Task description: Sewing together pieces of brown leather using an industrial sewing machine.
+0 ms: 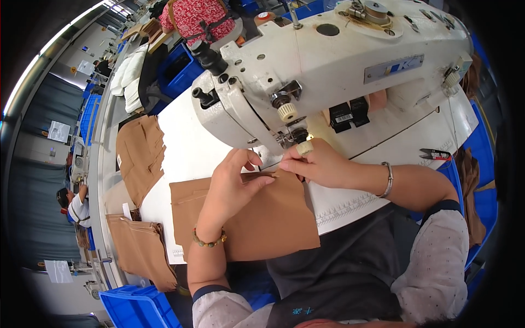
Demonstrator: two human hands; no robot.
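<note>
A piece of brown fabric (268, 224) lies on the white sewing table, its near edge hanging over my lap. My left hand (229, 183) is at its far edge, fingers curled and thumb laid along the cloth, gripping it. Close beside it, my right hand (320, 164) pinches the same edge near the needle area; its fingertips partly hide the cloth there. Just beyond both hands stands the head of a white sewing machine (322, 60), with a small light glowing by the needle. The presser foot is mostly hidden by my right hand.
Stacked brown fabric pieces (139, 158) lie at the left, with another pile (143, 246) nearer. Red-and-black thread snips (436, 154) rest at the right. Black labels (350, 115) sit under the machine arm. A blue bin (139, 309) stands lower left. A person in red (199, 19) sits ahead.
</note>
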